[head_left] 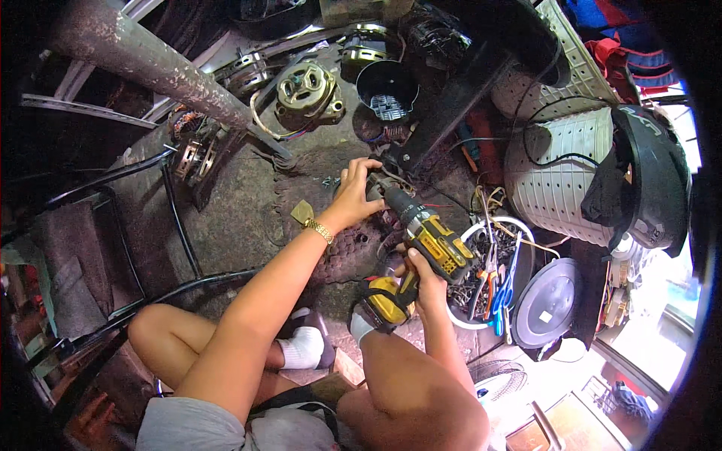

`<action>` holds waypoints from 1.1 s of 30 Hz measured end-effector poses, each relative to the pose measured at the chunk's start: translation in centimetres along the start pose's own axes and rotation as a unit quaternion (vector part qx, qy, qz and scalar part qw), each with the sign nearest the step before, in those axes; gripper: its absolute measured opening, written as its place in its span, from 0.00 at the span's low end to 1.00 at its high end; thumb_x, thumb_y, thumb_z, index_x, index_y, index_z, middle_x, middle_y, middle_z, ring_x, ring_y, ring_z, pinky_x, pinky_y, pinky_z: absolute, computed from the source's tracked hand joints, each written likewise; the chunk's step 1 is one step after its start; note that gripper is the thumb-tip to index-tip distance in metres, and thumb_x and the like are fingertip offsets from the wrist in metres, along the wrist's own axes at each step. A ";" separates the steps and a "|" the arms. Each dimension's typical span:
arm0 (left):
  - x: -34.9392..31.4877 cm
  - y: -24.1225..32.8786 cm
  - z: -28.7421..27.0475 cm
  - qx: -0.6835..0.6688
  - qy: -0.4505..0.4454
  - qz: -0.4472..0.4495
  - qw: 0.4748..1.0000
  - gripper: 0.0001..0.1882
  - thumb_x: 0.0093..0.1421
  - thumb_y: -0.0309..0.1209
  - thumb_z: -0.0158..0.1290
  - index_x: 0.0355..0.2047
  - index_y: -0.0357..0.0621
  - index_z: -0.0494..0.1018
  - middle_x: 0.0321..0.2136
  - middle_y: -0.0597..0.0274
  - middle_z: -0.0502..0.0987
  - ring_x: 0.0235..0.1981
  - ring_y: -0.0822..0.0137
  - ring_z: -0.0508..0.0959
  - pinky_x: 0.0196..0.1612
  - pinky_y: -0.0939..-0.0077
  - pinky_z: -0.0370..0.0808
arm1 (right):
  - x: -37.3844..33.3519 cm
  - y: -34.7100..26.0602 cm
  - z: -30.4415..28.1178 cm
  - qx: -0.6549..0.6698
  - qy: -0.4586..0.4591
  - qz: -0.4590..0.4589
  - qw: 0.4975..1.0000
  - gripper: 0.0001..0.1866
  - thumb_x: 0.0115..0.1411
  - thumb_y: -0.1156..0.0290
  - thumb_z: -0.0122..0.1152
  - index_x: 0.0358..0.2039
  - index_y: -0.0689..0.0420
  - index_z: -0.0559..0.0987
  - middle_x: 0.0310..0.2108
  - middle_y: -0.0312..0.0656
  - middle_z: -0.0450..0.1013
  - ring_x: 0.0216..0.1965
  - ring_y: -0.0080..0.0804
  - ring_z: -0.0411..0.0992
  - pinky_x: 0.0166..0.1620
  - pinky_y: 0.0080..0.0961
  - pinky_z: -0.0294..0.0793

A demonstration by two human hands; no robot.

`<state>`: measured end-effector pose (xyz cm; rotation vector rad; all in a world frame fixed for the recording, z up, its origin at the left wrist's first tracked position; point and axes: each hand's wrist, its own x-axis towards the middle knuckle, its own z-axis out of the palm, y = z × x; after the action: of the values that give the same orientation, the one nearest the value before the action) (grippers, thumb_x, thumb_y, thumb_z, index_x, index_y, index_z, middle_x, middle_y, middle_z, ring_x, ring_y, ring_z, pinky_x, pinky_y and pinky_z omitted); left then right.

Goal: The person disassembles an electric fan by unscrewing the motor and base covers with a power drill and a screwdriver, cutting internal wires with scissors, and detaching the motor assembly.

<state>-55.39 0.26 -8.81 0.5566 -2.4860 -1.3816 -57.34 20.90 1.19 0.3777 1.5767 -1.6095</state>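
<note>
Head view, and the right hand [430,286] is wrapped firmly round the drill [440,240]! Its body sits just ahead of that grip, battery [385,307] down to the left. The long axis slants, chuck [398,200] pointing forward and left, towards the left hand [356,198], thumb and fingers curved beside a metal part [383,185]; whether they pinch it, I can't tell.

Two hands [353,194] [426,279], one drill [438,242], one gold-coloured wristband [320,230].
One large round motor housing [307,94], at least three slotted metal parts [247,73] [365,52] [197,159], one black round pot [385,74], one white-rimmed bucket [519,222], one pair of blue-handled scissors [502,301], one dark round disc [545,301], one thick metal pole [173,71]; small hardware [468,292] in the bucket, too crowded to count.
</note>
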 end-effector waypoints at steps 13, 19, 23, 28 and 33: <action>0.4 -0.6 -1.2 0.002 -0.067 -0.020 0.998 0.42 0.44 0.42 0.65 0.57 0.46 0.59 0.55 0.48 0.57 0.61 0.47 0.56 0.63 0.54 0.51 | -5.4 -5.3 -4.9 -0.333 -0.005 -0.337 0.881 0.54 0.38 0.71 0.74 0.64 0.59 0.54 0.53 0.53 0.65 0.54 0.47 0.67 0.56 0.34 0.65; 1.0 0.7 -0.4 -0.008 -0.092 -0.045 0.995 0.42 0.44 0.38 0.66 0.57 0.47 0.57 0.56 0.49 0.56 0.61 0.48 0.55 0.63 0.55 0.51 | -4.5 -5.0 -12.1 -0.622 0.079 -0.351 0.695 0.42 0.40 0.82 0.60 0.60 0.50 0.66 0.46 0.49 0.68 0.46 0.47 0.69 0.47 0.38 0.68; 0.6 1.4 -0.5 -0.005 -0.102 -0.033 0.994 0.41 0.46 0.39 0.65 0.58 0.48 0.57 0.58 0.50 0.54 0.63 0.49 0.52 0.64 0.56 0.50 | -1.8 -3.8 -14.2 -0.714 0.103 -0.342 0.603 0.40 0.43 0.82 0.54 0.60 0.39 0.68 0.48 0.47 0.68 0.44 0.44 0.67 0.45 0.39 0.65; -2.8 7.1 1.9 0.187 0.068 0.124 0.972 0.32 0.46 0.35 0.64 0.52 0.47 0.65 0.54 0.52 0.64 0.59 0.50 0.60 0.57 0.56 0.57 | -2.7 -3.3 -15.0 -0.708 0.170 -0.366 0.579 0.32 0.45 0.78 0.61 0.54 0.44 0.73 0.49 0.46 0.67 0.46 0.45 0.65 0.50 0.43 0.60; -5.2 16.3 10.9 -0.002 -0.153 0.247 0.957 0.29 0.44 0.37 0.64 0.48 0.47 0.69 0.50 0.58 0.69 0.54 0.56 0.67 0.56 0.55 0.60 | -8.8 1.9 -23.6 -0.568 0.321 -0.320 0.687 0.17 0.47 0.85 0.58 0.40 0.61 0.75 0.37 0.49 0.71 0.42 0.49 0.68 0.47 0.36 0.68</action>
<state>-58.35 18.64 -0.79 -0.2976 -2.5945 -1.3387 -58.39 46.09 2.23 -0.4090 3.1405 -0.5421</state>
